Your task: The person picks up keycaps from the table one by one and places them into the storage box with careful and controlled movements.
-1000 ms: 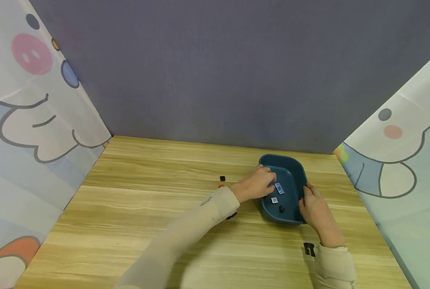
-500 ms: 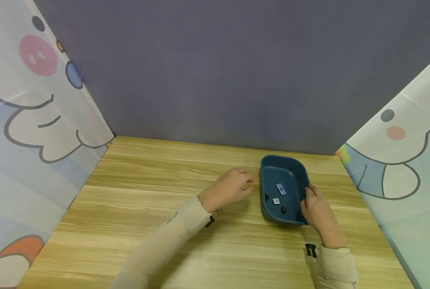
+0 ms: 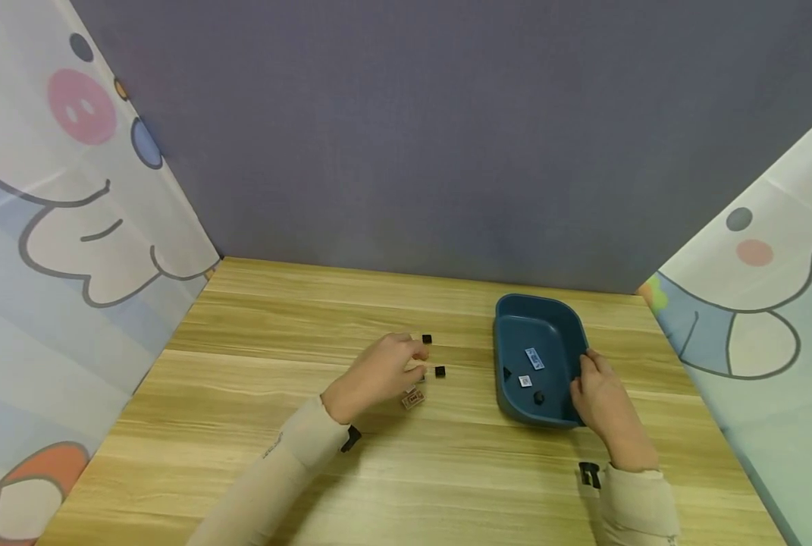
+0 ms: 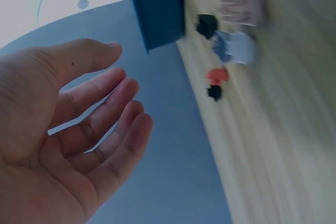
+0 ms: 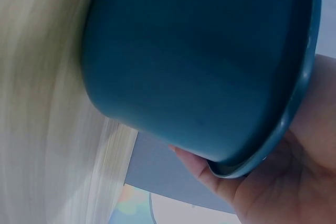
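Observation:
My left hand (image 3: 381,371) hovers over the small pieces on the table, fingers loosely bent, nothing between them. Around its fingertips lie two small black pieces (image 3: 440,371) and a tan flat piece (image 3: 413,400). The left wrist view shows a pinkish block (image 4: 244,8), a whitish block (image 4: 242,48) and a small orange piece (image 4: 217,75), all blurred. With thumb and fingers, my right hand (image 3: 605,402) grips the right rim of a dark blue plastic bin (image 3: 549,334). Inside it are a light blue printed piece (image 3: 534,359), a white square piece (image 3: 525,381) and two black pieces (image 3: 539,397).
The wood-grain table (image 3: 242,425) meets a grey panel (image 3: 406,152) at the back. Cartoon-printed sheets (image 3: 58,341) stand at both sides. Black parts (image 3: 589,475) stick out by each wrist.
My left hand has left the bin and moved left to the pieces on the table; a black piece it had covered now shows in the bin. My right hand stays on the rim.

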`<action>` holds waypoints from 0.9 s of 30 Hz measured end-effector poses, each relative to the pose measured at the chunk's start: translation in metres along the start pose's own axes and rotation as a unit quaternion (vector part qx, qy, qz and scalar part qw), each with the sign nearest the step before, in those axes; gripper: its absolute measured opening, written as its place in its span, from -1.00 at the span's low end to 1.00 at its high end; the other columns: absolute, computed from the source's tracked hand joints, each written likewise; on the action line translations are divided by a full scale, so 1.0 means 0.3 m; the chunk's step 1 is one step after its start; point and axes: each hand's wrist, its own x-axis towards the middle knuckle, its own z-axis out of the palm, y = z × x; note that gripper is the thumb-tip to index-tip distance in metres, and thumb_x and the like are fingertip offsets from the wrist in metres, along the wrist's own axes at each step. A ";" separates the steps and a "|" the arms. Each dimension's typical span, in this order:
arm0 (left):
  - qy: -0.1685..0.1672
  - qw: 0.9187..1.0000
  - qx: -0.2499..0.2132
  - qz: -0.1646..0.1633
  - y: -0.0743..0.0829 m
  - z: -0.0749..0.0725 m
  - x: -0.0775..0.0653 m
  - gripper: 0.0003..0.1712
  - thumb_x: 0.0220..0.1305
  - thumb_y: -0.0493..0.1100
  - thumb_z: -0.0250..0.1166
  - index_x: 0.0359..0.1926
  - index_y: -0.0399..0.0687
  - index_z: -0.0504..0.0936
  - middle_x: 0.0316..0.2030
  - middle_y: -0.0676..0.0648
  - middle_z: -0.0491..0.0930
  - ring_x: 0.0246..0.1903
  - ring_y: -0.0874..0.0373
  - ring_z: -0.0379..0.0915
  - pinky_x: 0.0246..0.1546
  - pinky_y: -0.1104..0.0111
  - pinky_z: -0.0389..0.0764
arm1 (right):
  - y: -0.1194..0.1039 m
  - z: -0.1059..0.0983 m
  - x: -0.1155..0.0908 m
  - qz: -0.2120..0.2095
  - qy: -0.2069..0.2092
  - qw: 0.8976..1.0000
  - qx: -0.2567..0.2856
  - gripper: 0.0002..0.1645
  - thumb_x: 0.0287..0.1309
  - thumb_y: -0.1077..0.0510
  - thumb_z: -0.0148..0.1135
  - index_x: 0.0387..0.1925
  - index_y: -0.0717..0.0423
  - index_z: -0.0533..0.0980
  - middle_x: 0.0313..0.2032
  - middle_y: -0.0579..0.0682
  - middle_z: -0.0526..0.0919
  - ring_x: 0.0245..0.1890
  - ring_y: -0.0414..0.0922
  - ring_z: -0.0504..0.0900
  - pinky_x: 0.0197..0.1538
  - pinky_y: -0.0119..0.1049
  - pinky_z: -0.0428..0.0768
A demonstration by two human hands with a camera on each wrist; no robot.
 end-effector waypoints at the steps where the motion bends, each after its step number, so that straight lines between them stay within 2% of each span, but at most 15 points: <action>1: -0.001 1.000 -0.003 -0.005 -0.008 0.003 -0.007 -0.73 0.33 -0.13 0.36 0.00 -0.12 0.71 -0.15 -0.02 0.65 -0.14 0.11 0.57 -0.14 0.28 0.60 | 0.001 0.001 0.000 0.001 0.000 1.000 0.000 -0.46 0.23 0.41 0.08 0.12 0.79 0.26 0.19 0.67 0.24 0.14 0.55 0.33 0.08 0.33 0.43; 3: 0.000 1.000 -0.006 -0.009 -0.022 0.011 -0.018 -0.70 0.31 -0.16 0.37 0.03 -0.12 0.71 -0.15 -0.02 0.66 -0.15 0.11 0.57 -0.16 0.29 0.60 | 0.001 0.003 0.000 0.002 0.001 1.000 0.000 -0.46 0.23 0.41 0.08 0.12 0.79 0.26 0.18 0.67 0.24 0.13 0.55 0.33 0.09 0.33 0.42; 7: 0.000 1.000 0.005 -0.010 -0.052 0.025 -0.039 -0.74 0.27 -0.18 0.40 -0.03 -0.13 0.73 -0.17 -0.03 0.67 -0.17 0.11 0.57 -0.18 0.31 0.61 | 0.003 0.005 -0.002 0.002 0.003 1.000 -0.001 -0.47 0.23 0.41 0.08 0.12 0.79 0.26 0.19 0.67 0.24 0.14 0.54 0.32 0.09 0.33 0.41; 13: -0.024 1.000 0.016 0.007 -0.098 0.051 -0.056 -0.81 0.21 -0.28 0.42 -0.13 -0.16 0.73 -0.23 -0.06 0.66 -0.28 0.14 0.57 -0.24 0.34 0.61 | 0.005 0.007 -0.004 -0.001 0.006 1.000 0.002 -0.47 0.23 0.41 0.07 0.11 0.80 0.27 0.18 0.68 0.25 0.15 0.54 0.32 0.12 0.34 0.39; 19: -0.070 0.997 -0.018 0.017 -0.132 0.075 -0.048 -0.77 0.23 -0.35 0.39 -0.09 -0.11 0.74 -0.20 -0.04 0.67 -0.24 0.14 0.56 -0.22 0.32 0.58 | 0.002 0.004 -0.002 0.002 -0.002 1.000 0.012 -0.47 0.24 0.41 0.05 0.12 0.81 0.25 0.20 0.68 0.23 0.17 0.54 0.28 0.15 0.34 0.36; 22: -0.090 0.996 -0.020 0.017 -0.142 0.082 -0.040 -0.75 0.26 -0.34 0.37 -0.05 -0.07 0.74 -0.17 -0.03 0.65 -0.21 0.14 0.54 -0.22 0.34 0.57 | 0.001 0.003 0.000 0.000 -0.003 1.000 0.012 -0.46 0.24 0.41 0.06 0.12 0.81 0.25 0.20 0.68 0.22 0.17 0.55 0.29 0.14 0.34 0.37; 27: -0.101 0.994 -0.011 0.027 -0.148 0.085 -0.030 -0.76 0.28 -0.34 0.37 -0.06 -0.06 0.74 -0.17 -0.01 0.65 -0.19 0.16 0.54 -0.20 0.36 0.58 | 0.001 0.003 0.001 0.002 -0.005 1.000 0.013 -0.46 0.24 0.41 0.05 0.13 0.81 0.24 0.20 0.68 0.22 0.17 0.55 0.28 0.14 0.35 0.37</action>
